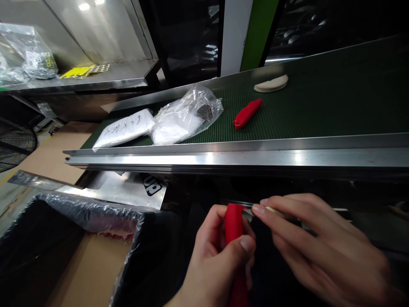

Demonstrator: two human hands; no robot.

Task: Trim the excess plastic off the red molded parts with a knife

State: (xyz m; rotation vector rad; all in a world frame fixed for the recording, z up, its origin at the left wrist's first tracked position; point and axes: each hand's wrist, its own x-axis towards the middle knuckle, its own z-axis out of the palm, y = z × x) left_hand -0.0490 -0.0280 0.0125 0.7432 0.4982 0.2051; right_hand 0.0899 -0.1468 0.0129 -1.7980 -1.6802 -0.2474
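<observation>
My left hand (220, 256) is closed around a long red piece (234, 224), its squared end pointing up between thumb and fingers. In my right hand (319, 243) is a small knife with a pale handle (276, 212). Its short metal blade (247, 212) meets the side of the red piece near the top, partly hidden by my fingers. A similar red piece (247, 113) lies on the green ribbed conveyor belt (319, 111) beyond my hands.
The conveyor's metal rail (223, 157) runs across in front of me. On the belt lie a white packet with handwriting (126, 127), a clear plastic bag (187, 115) and a pale half-round piece (271, 84). A plastic-lined carton (140, 226) stands at left, below a metal bench (124, 79).
</observation>
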